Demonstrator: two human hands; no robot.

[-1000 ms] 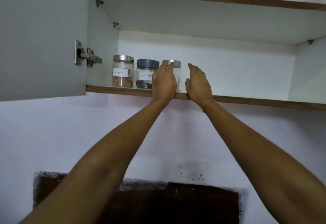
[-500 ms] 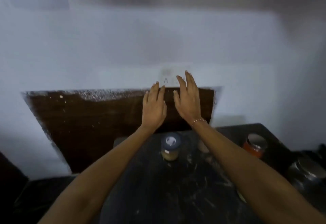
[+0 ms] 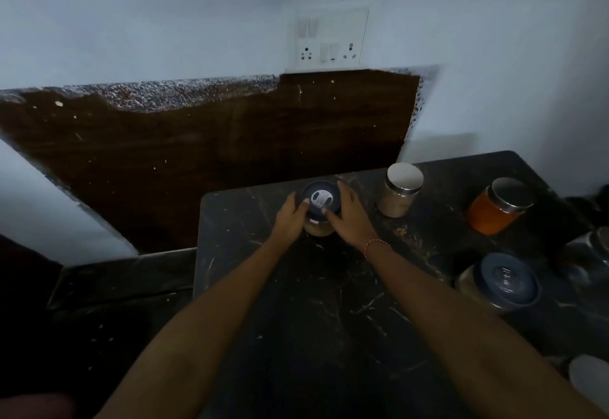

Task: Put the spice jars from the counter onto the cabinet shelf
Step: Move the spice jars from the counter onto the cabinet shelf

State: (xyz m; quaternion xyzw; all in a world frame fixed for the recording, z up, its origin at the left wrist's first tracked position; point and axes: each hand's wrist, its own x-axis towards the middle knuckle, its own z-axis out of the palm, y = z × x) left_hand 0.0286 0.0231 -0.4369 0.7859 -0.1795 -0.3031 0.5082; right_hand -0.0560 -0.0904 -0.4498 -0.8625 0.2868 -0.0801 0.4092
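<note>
While both hands clasp the blue-lidded jar (image 3: pixel 321 209), it stands on the dark marbled surface (image 3: pixel 316 313).

Brown backsplash (image 3: pixel 204 148) fills the left under a pale wall with a switch plate (image 3: pixel 331 39). Left hand (image 3: pixel 290 217) and right hand (image 3: pixel 349 217) each grip the jar's sides. Rightward stand a silver-lidded jar (image 3: pixel 400 189), an orange jar (image 3: pixel 497 206) and a second blue-lidded jar (image 3: pixel 501 282), well apart.

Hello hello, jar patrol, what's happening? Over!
Left hand and right hand clasp blue-lidded jar on counter. Steel-lidded jar stands apart, right. Nothing blocking.
</note>
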